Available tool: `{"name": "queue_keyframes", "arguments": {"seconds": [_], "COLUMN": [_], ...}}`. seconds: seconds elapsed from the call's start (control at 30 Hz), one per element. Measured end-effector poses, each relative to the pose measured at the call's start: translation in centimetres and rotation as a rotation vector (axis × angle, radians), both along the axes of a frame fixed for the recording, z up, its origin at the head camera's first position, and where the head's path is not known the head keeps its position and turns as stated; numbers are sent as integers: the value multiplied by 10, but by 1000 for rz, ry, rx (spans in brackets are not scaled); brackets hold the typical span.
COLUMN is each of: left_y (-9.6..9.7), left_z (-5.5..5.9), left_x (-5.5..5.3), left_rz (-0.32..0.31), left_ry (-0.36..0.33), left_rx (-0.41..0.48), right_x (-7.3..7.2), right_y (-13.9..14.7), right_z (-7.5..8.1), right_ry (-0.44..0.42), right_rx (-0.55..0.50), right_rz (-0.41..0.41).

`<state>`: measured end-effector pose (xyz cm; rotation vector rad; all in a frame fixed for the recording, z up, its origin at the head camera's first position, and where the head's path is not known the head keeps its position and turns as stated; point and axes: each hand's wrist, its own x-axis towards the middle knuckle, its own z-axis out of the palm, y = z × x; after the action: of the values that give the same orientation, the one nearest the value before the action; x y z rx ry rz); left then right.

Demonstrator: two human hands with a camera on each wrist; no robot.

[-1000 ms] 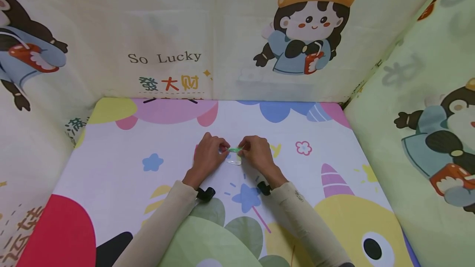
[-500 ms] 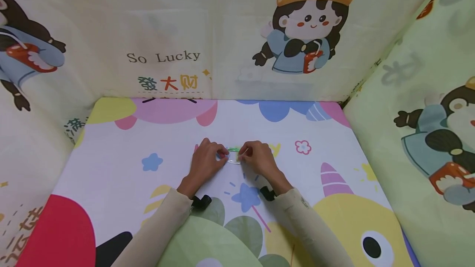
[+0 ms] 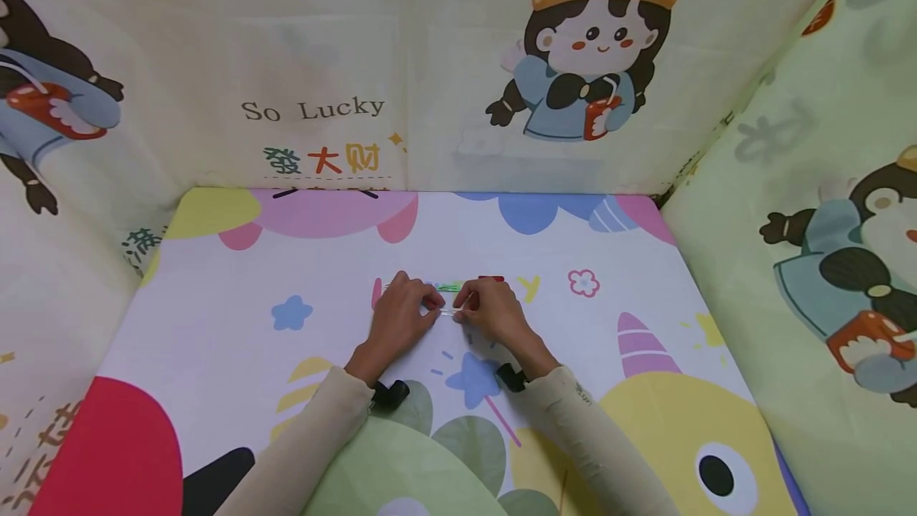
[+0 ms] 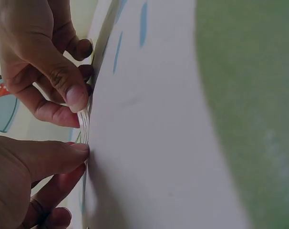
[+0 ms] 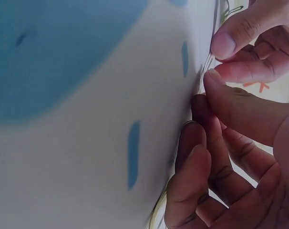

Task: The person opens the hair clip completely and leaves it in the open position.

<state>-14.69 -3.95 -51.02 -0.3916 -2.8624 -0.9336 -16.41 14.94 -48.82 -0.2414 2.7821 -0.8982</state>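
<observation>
Thumb and fingers of my left hand (image 3: 401,310) pinch the left end of a small bundle of thin whitish strands (image 3: 447,311). My right hand (image 3: 496,310) pinches its other end, so a short stretch shows between the two. Close up in the left wrist view, the whitish bundle (image 4: 84,126) looks like several parallel strands, low over the printed cloth. The right wrist view has both sets of fingertips almost meeting around it. Just behind lies a similar green bundle (image 3: 450,287), partly covered by the hands. I cannot tell what kind of strands they are.
A flat red thing (image 3: 491,278) shows behind the right hand, mostly hidden. The table is covered with a printed cloth (image 3: 344,261) of cartoon shapes. Cloth-covered walls (image 3: 444,86) stand at the back and on both sides.
Both hands have left the green bundle and come to the whitish bundle in front of it, which they pinch. The red thing behind the right hand has come into sight.
</observation>
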Motion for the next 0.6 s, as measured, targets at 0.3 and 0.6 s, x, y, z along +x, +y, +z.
{"name": "queue_keyframes", "arguments": {"seconds": [0.3,0.6], "left_y": [0,-4], "left_z": [0,4], "left_x": [1,-1], "left_rz": [3,-6], "left_ry": [-13,-11], "left_rx": [18,168], "right_x": [0,-1], "right_y": [2,7], "right_z": [0,0], "right_ry": [-33,-28], "right_rx": [-72,-203], "right_rz": [1,-40]}}
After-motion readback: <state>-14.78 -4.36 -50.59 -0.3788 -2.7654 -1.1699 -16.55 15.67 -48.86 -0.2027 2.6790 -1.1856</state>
